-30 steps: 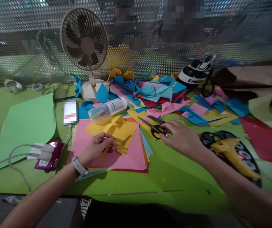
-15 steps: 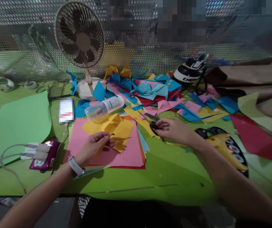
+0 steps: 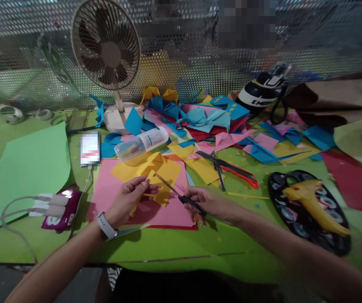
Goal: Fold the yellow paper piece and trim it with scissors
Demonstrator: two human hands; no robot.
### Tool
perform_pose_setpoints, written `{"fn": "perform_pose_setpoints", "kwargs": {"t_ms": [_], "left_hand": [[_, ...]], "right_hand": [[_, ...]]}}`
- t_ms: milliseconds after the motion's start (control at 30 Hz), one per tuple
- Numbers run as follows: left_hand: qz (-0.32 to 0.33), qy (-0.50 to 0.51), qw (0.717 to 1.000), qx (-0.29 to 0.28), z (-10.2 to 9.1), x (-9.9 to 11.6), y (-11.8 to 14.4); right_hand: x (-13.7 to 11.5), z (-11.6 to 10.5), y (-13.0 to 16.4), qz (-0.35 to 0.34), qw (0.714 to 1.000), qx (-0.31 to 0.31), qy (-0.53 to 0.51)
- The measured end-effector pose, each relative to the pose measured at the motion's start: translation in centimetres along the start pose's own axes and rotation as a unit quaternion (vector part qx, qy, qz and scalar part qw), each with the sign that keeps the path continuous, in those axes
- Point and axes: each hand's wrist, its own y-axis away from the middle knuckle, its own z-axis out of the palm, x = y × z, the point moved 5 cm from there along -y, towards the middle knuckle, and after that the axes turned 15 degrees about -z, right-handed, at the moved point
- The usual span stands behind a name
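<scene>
Nearest, past the white wristband [image 3: 106,226], the left hand [image 3: 132,197] pinches a narrow yellow paper strip [image 3: 151,175] between thumb and forefinger, above a stack of coloured sheets topped by pink paper [image 3: 165,216]. The right hand [image 3: 204,202] has its fingers curled round the handles of black-handled scissors [image 3: 179,194], whose tips point at the strip, just beside the left fingertips. Whether the blades are parted is too fine to tell. A slip here could nick the left thumb or forefinger, since so little paper stands clear of them; a loose pinch could let the thin strip bend away from the blades.

Beyond, folded yellow paper [image 3: 169,168] lies on the stack behind the strip, close enough to be snipped by mistake. Farther on, a red-and-black box cutter [image 3: 239,171] lies among scraps; a careless reach could meet its blade. A clear plastic bottle [image 3: 141,144] lies tipped on its side, the desk fan [image 3: 110,54] behind.
</scene>
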Motion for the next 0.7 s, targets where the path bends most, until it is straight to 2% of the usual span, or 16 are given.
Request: {"fn": "perform_pose_setpoints", "kwargs": {"t_ms": [200, 367, 500, 700], "left_hand": [[-0.010, -0.002, 1.000, -0.014, 0.2, -0.4, -0.2], [0.022, 0.004, 1.000, 0.021, -0.3, 0.2, -0.2], [0.007, 0.012, 1.000, 0.019, 0.0, 0.4, -0.9], [0.018, 0.044, 0.999, 0.016, 0.1, 0.1, -1.1]], "right_hand": [[0.4, 0.4, -0.2, -0.002, 0.999, -0.008, 0.034], [0.1, -0.1, -0.3, -0.022, 0.999, 0.021, 0.043], [-0.6, -0.4, -0.4, -0.037, 0.998, 0.046, 0.038], [-0.7, 0.2, -0.3, -0.041, 0.997, 0.005, 0.068]]}}
